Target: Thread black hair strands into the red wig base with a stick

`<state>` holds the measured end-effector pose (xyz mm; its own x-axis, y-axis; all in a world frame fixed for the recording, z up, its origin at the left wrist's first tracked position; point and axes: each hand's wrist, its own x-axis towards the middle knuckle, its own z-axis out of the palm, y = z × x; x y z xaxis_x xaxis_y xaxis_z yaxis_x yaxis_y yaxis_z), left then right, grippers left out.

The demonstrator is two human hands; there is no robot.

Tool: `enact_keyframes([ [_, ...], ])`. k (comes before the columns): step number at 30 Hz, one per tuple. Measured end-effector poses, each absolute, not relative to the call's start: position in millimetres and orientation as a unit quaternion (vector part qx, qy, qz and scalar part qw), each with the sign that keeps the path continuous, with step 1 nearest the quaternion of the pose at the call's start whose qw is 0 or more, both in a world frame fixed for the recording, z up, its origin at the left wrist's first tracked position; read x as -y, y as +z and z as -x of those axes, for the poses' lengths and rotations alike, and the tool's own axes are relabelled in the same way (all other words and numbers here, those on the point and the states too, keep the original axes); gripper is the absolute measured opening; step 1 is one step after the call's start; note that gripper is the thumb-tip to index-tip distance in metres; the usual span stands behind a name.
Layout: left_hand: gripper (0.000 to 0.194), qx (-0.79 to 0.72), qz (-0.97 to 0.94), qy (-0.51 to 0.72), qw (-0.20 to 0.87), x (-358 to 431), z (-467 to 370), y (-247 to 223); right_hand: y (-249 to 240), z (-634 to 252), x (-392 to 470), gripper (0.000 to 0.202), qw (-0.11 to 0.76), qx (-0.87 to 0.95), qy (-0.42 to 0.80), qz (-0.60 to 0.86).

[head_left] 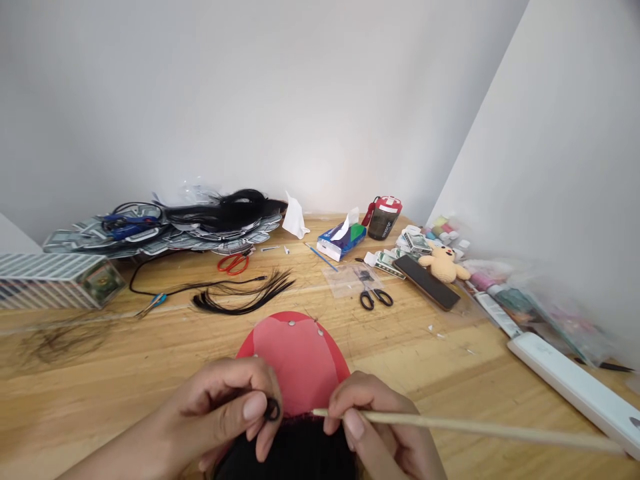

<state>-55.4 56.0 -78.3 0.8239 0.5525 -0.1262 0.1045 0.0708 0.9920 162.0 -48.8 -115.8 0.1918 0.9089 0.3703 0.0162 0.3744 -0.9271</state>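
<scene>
A red dome-shaped form (295, 357) with small pins near its top stands at the near edge of the wooden table (125, 373); black hair (293, 453) covers its lower part. My left hand (225, 410) pinches a small loop of black hair (273, 409) at the form's left side. My right hand (380, 427) grips a thin wooden stick (475, 428), whose tip rests against the hairline on the form and whose shaft runs out to the right.
A loose bundle of black hair strands (240, 297), red scissors (233, 263), black scissors (375, 297), tissue pack (341, 239), red-lidded bottle (383, 217), phone (426, 282), teddy (443, 264) and a white bar (575, 383) lie around. A striped box (55, 280) sits left.
</scene>
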Motion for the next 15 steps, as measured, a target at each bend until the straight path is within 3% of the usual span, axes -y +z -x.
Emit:
enact_keyframes([
  [7,0.056,-0.203,-0.729,0.149,0.637,-56,56,-72,-116,-172,44,0.022,0.591,0.655,0.254,0.396],
  [15,0.058,-0.191,-0.759,0.134,0.609,-56,59,-74,-119,-162,40,0.019,0.645,0.610,0.216,0.406],
])
